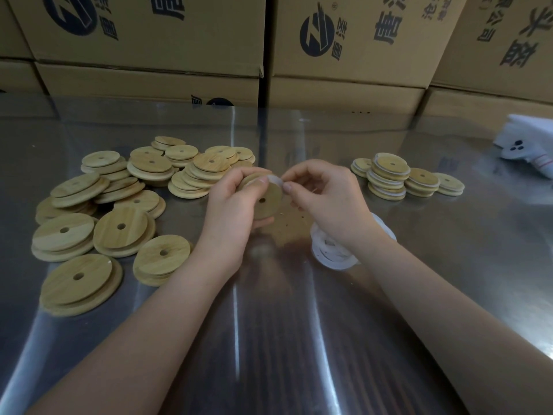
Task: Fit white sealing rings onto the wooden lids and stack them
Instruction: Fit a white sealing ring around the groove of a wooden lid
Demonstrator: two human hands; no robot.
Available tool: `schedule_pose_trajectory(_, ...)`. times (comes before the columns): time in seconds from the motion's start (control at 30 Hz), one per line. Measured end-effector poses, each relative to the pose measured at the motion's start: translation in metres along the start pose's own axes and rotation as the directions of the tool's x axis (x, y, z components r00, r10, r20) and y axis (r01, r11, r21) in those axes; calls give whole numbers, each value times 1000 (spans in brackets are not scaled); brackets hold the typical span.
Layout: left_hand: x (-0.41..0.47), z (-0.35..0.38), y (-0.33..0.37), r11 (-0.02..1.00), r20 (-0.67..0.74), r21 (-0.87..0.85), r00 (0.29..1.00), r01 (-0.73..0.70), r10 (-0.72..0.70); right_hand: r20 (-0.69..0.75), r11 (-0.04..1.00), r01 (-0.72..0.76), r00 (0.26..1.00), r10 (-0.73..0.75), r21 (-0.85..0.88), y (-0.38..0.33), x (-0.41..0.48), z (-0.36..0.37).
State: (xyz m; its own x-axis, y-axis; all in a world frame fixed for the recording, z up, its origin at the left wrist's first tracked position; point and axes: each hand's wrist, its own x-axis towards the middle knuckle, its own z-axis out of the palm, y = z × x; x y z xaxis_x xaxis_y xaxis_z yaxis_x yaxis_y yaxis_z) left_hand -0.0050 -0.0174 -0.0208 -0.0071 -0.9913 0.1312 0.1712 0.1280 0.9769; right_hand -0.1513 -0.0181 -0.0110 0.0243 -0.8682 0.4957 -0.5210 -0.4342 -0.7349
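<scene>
My left hand (232,205) holds a round wooden lid (267,202) with a centre hole, tilted toward me above the table. My right hand (326,199) pinches a white sealing ring (276,180) against the lid's upper edge. A heap of bare wooden lids (119,202) lies on the left. Short stacks of lids with white rings fitted (389,175) stand at the right. A small pile of loose white rings (329,250) lies under my right wrist, partly hidden by it.
The work surface is a shiny metal table (449,265). Cardboard boxes (344,55) with printed logos form a wall behind it. A white cloth item (529,145) lies at the far right edge.
</scene>
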Motion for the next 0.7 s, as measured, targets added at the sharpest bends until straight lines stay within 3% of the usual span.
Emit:
schedule_pose_trajectory(0.27, 2, -1, 0, 991, 26, -106, 997, 79, -76, 29, 976, -116, 993, 113, 182, 0, 2, -2)
schedule_pose_trajectory(0.7, 4, 0, 1, 995, 40, -67, 996, 76, -74, 80, 961, -161, 986, 147, 226, 1, 3, -2)
